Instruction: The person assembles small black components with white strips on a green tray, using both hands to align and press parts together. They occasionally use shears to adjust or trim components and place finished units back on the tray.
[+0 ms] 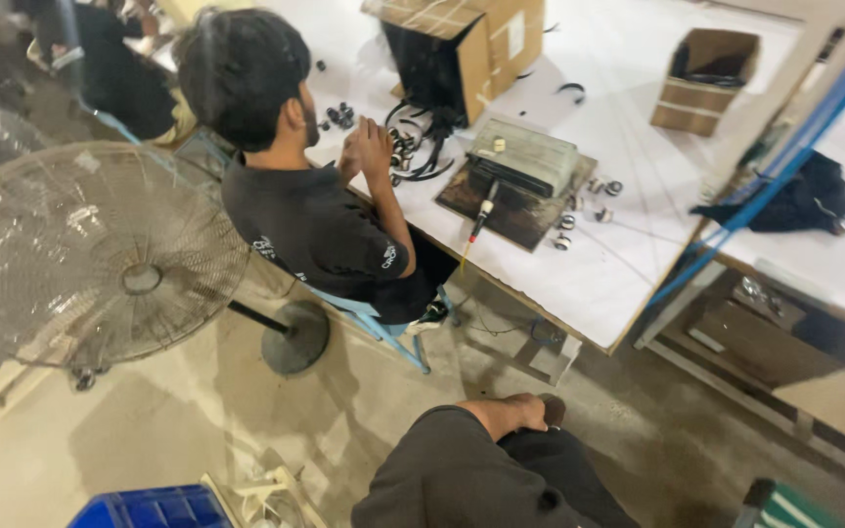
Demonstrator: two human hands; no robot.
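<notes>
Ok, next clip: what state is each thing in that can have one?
Wearer's hand: resting on the knee, holding nothing; which hand, unclear.
Pedestal fan: upright; blades too blurred to tell if spinning.
Large cardboard box: on its side, open.
Small cardboard box: upright, flaps open.
Co-worker's hands: raised together over the table.

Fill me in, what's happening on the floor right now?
The wearer is idle: one hand rests on a dark-trousered knee, holding nothing; which hand it is, I cannot tell. Ahead, a co-worker in a black shirt sits at the white table, hands raised near a pile of black rings and straps. A pedestal fan stands on the floor behind them.
</notes>
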